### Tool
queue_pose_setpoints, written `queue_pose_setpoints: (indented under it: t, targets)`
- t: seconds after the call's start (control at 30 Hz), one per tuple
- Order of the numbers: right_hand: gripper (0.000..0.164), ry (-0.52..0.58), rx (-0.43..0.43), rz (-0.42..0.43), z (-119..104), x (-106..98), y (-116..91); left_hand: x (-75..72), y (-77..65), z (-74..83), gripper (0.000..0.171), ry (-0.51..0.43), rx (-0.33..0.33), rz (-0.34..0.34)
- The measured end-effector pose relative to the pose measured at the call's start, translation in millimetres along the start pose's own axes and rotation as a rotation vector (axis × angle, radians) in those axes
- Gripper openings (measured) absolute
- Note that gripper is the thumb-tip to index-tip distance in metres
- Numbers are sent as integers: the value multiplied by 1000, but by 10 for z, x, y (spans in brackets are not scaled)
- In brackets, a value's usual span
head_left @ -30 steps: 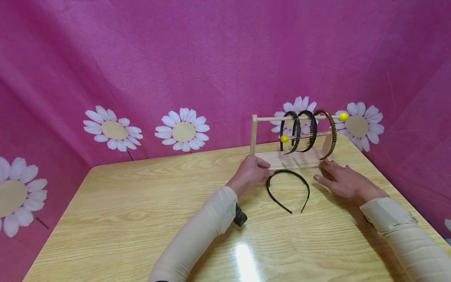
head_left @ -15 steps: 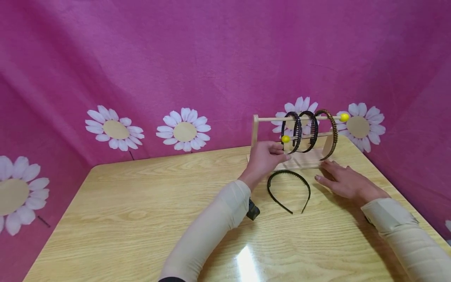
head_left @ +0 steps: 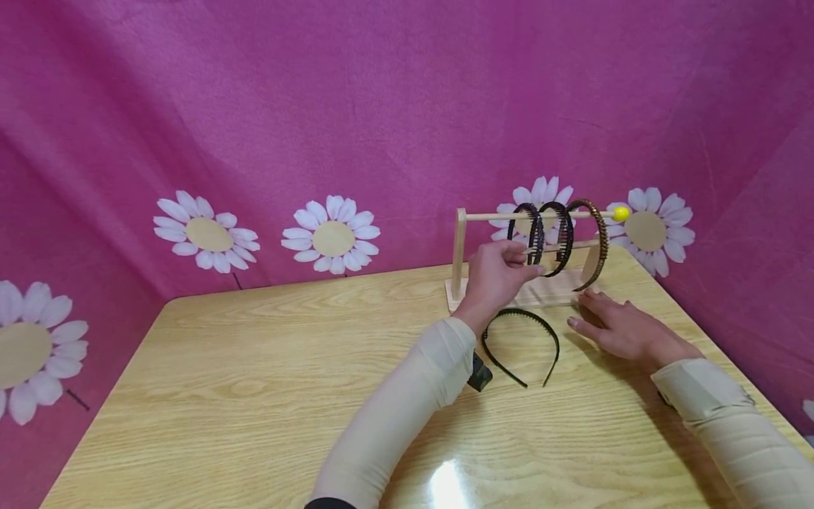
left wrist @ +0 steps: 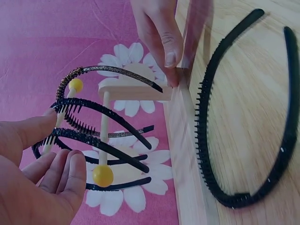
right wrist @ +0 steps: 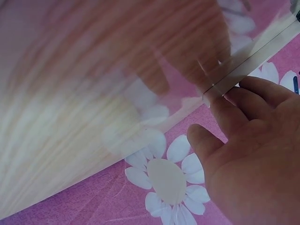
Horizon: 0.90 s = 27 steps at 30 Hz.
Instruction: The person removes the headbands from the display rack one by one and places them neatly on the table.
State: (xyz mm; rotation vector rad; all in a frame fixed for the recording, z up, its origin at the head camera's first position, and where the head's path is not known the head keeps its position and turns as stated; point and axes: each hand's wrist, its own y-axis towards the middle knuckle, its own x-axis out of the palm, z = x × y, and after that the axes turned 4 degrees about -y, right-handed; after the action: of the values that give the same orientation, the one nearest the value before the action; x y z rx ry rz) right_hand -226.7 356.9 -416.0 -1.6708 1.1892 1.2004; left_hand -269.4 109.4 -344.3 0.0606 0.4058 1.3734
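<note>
A wooden rack [head_left: 459,247] carries three toothed headbands on its rods: a dark one [head_left: 537,230], a black one [head_left: 568,237] and a brownish-gold one [head_left: 602,247]. My left hand [head_left: 499,272] reaches in at the lower rod, beside the nearest dark headband. In the left wrist view its thumb and fingers [left wrist: 68,171] are spread apart around that headband, without a visible pinch. My right hand [head_left: 620,329] lies flat, its fingertips at the right front corner of the rack's base. Another black headband [head_left: 523,311] lies loose on the table in front of the rack.
The wooden tabletop [head_left: 254,396] stretches out to the left and front. Yellow balls cap the rods, one at the upper rod's end [head_left: 620,214] and one on the lower rod [left wrist: 103,176]. A pink curtain [head_left: 407,127] with daisies hangs behind.
My left hand has moved up and right from beside the loose headband to the rack's lower rod, covering its yellow ball in the head view. My right hand has stayed in place.
</note>
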Motion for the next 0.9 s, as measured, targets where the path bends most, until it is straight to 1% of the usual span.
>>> queue_pose_setpoints:
  t: [0.17, 0.27, 0.33, 0.47, 0.67, 0.8, 0.9]
  targets:
    - [77, -5, -3, 7, 6, 5, 11, 84, 32, 37, 42, 29, 5, 51]
    - [77, 1, 2, 6, 5, 9, 12, 132, 52, 53, 41, 56, -2, 71]
    - [78, 10, 8, 1, 6, 16, 7, 158, 62, 54, 40, 81, -10, 77]
    - [79, 20, 18, -9, 12, 23, 6, 190, 75, 48, 36, 93, -19, 87]
    - [78, 14, 19, -7, 10, 23, 5, 208, 78, 34, 30, 90, 3, 90]
    - [78, 14, 17, -5, -2, 13, 10, 201, 79, 22, 27, 101, 5, 99]
    - [78, 14, 19, -4, -6, 9, 7, 197, 78, 22, 26, 91, 11, 100]
